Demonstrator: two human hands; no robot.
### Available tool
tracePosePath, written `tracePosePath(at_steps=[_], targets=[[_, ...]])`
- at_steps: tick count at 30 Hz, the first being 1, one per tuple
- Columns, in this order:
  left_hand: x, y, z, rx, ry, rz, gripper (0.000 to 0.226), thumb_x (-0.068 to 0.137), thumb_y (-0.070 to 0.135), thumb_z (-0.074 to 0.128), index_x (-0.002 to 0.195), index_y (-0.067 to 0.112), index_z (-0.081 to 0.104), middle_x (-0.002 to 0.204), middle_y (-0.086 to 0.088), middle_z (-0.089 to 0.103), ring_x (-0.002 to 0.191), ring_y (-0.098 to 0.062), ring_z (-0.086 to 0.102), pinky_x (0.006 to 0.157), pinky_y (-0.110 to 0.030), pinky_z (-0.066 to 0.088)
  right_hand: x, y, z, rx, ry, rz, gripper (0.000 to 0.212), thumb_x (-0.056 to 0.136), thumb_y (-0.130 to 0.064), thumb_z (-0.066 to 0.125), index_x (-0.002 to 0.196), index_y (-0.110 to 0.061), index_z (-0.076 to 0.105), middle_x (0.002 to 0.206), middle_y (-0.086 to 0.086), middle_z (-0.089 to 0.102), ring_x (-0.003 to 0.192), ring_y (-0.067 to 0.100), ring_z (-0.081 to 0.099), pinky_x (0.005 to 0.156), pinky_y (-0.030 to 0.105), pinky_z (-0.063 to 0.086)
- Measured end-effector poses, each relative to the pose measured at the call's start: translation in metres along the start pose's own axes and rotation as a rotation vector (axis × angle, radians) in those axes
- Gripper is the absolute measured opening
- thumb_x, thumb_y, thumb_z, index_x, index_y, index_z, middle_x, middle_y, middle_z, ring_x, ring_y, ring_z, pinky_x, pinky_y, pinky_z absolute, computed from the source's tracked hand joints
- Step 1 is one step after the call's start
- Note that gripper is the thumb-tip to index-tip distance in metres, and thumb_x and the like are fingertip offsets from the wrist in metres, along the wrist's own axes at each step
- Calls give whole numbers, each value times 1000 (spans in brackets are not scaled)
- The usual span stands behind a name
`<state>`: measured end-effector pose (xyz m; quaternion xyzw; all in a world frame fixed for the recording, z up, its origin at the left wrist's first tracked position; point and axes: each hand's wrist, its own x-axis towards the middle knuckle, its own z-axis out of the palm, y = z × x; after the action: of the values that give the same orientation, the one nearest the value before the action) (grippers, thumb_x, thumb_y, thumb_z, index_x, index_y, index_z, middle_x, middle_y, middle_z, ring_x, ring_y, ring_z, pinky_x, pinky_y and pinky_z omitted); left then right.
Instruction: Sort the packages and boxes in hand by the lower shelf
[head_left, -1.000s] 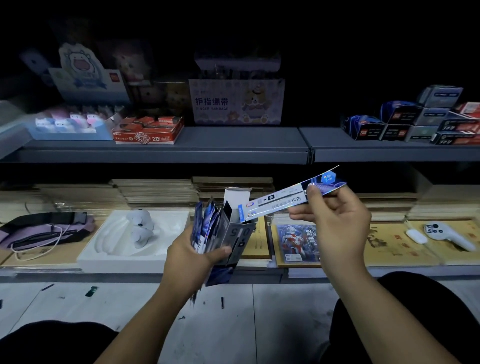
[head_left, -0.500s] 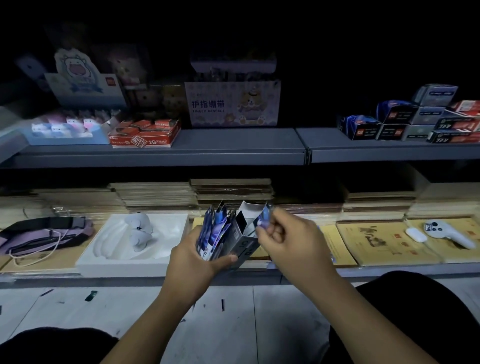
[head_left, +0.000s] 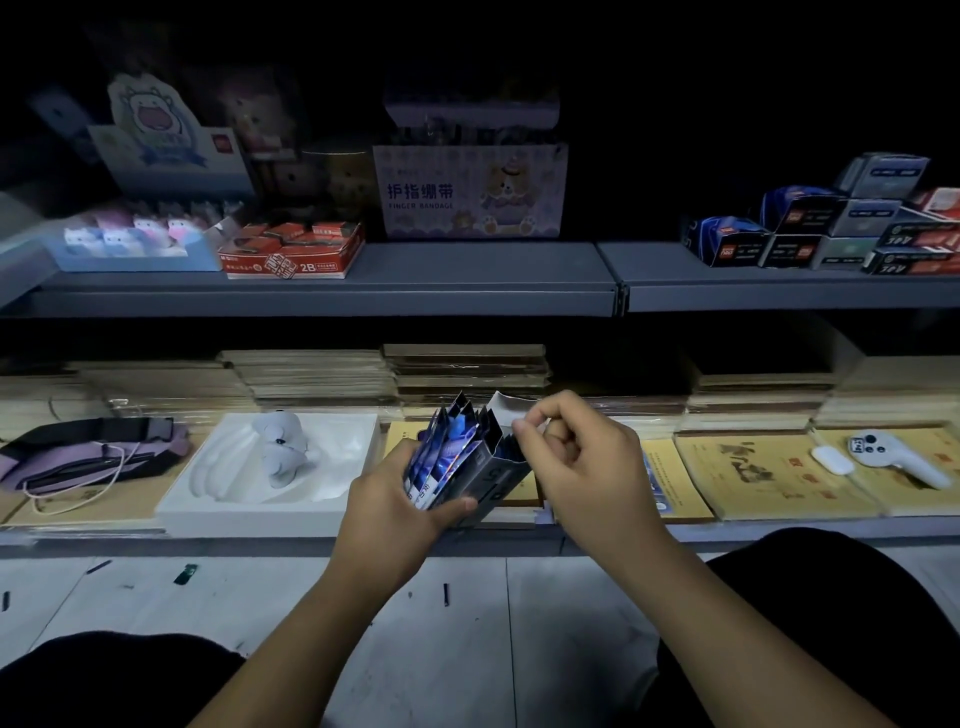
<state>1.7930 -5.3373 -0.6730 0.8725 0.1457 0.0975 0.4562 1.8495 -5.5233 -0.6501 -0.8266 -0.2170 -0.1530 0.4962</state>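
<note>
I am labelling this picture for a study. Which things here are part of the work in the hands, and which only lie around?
In hand:
- left hand grips the grey box and the blue packets
- right hand, fingers curled, at the box flap

Lying about:
- white tray with plush toy
- purple strap
- white controller
- finger bandage box
- 2B carton

The tray (head_left: 332, 499) is found at nine o'clock of the box (head_left: 488, 475); the controller (head_left: 893, 457) is placed at three o'clock, on booklets (head_left: 753, 478).
</note>
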Motion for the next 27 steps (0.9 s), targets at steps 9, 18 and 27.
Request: tracePosePath(at_steps=[9,18,27], targets=[[-4,-8,5,369,-20,132,45,83,35,79,117,39,51,101,13,73,86,-10,66,72,-35,59,-1,-9,1,88,-56,-130,10,94,-18,72,86,-23,74,74,-5,54,64,19,51,57,27,39],[-7,-3,7,546,-54,199,36,90,37,68,114,38,41,103,11,70,88,-14,62,69,-31,55,-3,-6,6,28,-135,-35,18,88,-31,78,75,-24,68,77,-4,50,64,14,48,59,20,36],[-7,-4,9,610,-50,254,34,91,38,65,113,34,39,111,10,68,95,-17,63,76,-33,55,-6,-4,7,-143,-186,-81,11,89,-37,69,100,-33,67,88,-19,45,74,4,54,59,16,39]])
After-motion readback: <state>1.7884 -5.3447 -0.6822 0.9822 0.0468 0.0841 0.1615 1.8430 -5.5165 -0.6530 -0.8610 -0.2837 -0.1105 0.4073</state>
